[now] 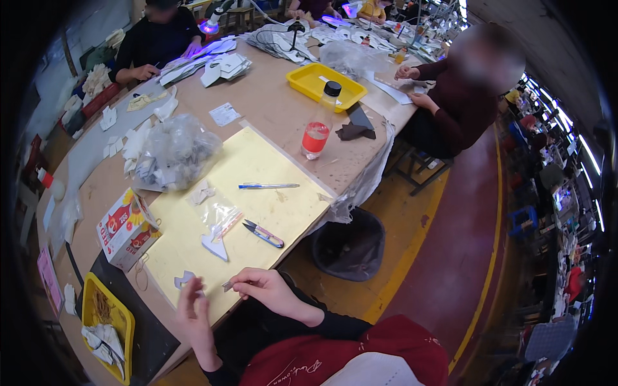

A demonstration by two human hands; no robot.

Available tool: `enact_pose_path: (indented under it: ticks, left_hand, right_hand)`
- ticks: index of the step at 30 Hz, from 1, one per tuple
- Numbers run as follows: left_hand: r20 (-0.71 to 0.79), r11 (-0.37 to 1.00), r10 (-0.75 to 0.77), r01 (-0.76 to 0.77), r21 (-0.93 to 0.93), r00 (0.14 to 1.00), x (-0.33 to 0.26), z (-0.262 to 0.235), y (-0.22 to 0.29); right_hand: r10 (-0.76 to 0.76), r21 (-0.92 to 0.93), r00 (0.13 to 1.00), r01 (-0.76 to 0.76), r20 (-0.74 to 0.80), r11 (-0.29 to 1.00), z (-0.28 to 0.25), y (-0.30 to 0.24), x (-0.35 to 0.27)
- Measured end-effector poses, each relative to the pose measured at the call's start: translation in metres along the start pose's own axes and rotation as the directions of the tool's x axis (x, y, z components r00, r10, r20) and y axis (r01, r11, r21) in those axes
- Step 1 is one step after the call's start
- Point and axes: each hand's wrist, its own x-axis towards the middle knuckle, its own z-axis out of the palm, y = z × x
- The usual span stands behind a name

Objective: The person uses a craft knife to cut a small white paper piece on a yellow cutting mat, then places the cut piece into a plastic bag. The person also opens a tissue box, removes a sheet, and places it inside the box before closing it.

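A small grey piece [227, 285] is pinched by the right hand [262, 287], to the left of its fingertips, between both hands; the long axis cannot be told. Whether anything is grasped by the blurred left hand [195, 314] is unclear; a grey cut-out [183, 279] is placed just beyond it.

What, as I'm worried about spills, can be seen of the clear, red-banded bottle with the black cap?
The clear, plastic-looking bottle with its black cap on stands upright on the brown tabletop, right of the pale yellow sheet. A red band wraps its lower body. Only the tabletop appears to touch it. Its fill level is unclear.
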Motion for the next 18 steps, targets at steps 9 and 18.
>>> enact_pose_path:
  ticks: [9,18]
  left_hand:
    - [0.185,0.919,-0.157,0.212,-0.332,0.970,-0.007,0.012,0.004]
    - [0.462,0.487,-0.352,0.581,-0.653,0.814,-0.012,0.004,0.005]
  right_hand:
    - [-0.041,-0.247,0.999,0.038,-0.008,0.968,0.005,-0.014,-0.003]
    - [-0.214,-0.247,0.947,0.273,0.240,0.930,0.003,-0.021,-0.004]
